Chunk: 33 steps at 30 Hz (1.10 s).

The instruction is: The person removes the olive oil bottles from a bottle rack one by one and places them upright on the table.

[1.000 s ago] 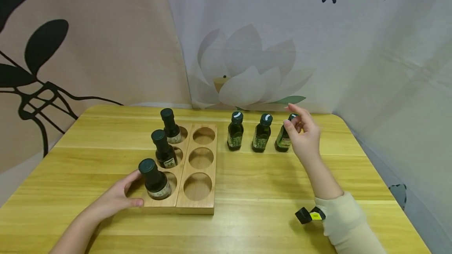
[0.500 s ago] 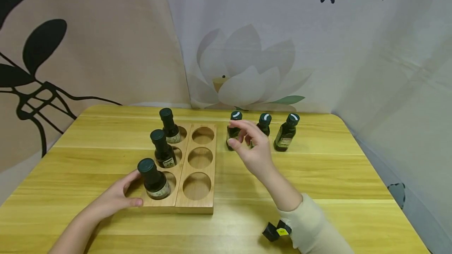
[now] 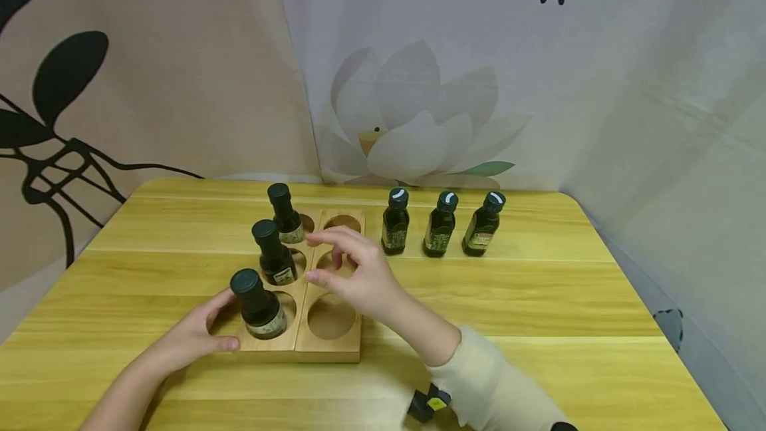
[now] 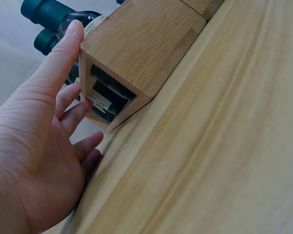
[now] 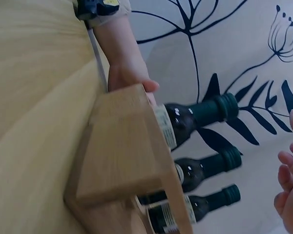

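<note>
A wooden rack (image 3: 328, 355) with two rows of round holes stands left of centre on the table. Three dark bottles with green caps, a front one (image 3: 263, 314), a middle one (image 3: 277, 261) and a back one (image 3: 288, 221), stand upright in its left row. My left hand (image 3: 190, 332) rests against the rack's left side, thumb at the front corner, fingers loosely spread along the side, as the left wrist view shows. Over the rack's right row hovers my right hand (image 3: 362, 271), holding nothing. Its thumb and index finger are apart, pointing towards the middle bottle without touching it.
Three other dark bottles, a left one (image 3: 395, 225), a centre one (image 3: 439, 226) and a right one (image 3: 481, 226), stand in a row on the wooden table (image 3: 568, 285), right of the rack. Behind hangs a printed curtain (image 3: 419, 118).
My right hand has moved left from the rightmost loose bottle, past the others, to above the rack. My left hand and the bottles have stayed in place.
</note>
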Available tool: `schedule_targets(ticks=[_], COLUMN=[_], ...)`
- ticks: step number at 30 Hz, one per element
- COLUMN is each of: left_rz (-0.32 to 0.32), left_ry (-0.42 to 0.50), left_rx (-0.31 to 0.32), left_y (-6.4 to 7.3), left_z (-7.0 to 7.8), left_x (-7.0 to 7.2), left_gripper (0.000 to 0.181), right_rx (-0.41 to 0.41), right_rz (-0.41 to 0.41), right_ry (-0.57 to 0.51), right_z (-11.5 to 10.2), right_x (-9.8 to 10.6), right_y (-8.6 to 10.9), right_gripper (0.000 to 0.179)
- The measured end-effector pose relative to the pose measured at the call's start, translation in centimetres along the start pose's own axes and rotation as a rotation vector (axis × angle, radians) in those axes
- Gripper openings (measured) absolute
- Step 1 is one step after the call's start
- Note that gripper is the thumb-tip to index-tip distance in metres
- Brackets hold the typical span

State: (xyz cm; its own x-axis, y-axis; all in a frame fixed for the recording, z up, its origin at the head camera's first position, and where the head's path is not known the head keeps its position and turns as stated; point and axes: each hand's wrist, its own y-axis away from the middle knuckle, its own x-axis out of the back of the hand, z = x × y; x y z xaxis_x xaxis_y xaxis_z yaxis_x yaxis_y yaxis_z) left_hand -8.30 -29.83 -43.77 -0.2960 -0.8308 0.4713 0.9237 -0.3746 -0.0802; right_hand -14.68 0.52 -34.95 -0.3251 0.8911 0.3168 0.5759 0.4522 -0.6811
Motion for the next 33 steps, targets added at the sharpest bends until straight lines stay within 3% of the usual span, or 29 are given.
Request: schedule_targets(ticks=[11,17,24,33], left_rz=[0.009,0.004,-0.006,-0.014], left_ry=[0.0,-0.004,0.0,0.006], left_rx=[-0.027,-0.015,0.01,0.0], left_y=[0.1,0.1,0.1,0.1], left_z=[-0.1,-0.1,-0.2,-0.2], left_x=[0.0,0.1,0.2,0.3], left_gripper=[0.085,0.085,0.086,0.084], right_rx=[-0.004,-0.104,-0.172,-0.184], right_rz=[-0.036,-0.032,-0.038,0.009], right_ry=[0.067,0.087,0.078,0.158], right_z=[-0.1,0.1,0.2,0.2], right_x=[-4.0,-5.8,-7.2,-8.5], right_y=[-0.6,-0.2,-0.1,0.1], right_gripper=[0.045,0.045,0.043,0.041])
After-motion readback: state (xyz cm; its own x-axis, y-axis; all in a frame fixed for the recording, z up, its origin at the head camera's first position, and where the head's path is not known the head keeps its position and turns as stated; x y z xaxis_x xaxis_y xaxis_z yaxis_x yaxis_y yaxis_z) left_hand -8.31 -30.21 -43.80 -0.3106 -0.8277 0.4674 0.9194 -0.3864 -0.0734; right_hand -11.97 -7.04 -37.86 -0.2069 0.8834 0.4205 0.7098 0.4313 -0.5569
